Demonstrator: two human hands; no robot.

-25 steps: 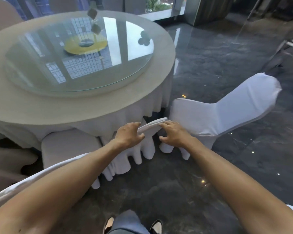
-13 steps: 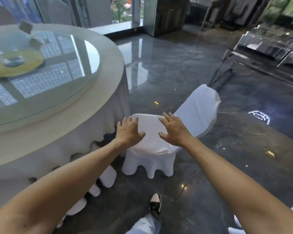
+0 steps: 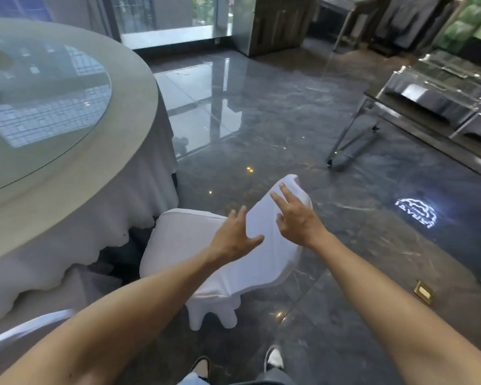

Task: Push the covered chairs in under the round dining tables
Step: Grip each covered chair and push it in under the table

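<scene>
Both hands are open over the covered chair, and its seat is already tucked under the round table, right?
Not tucked. The head view shows the chair standing clear beside the table, its seat outside the tablecloth's edge. The rest holds: left hand and right hand are open, fingers spread over the chair back.

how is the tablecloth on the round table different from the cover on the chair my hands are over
The tablecloth hangs loose, its wavy hem short of the floor; the chair cover fits snugly, sheathing the legs. The tablecloth looks duller, greyer; the chair cover brighter white. Both are plain fabric.
</scene>
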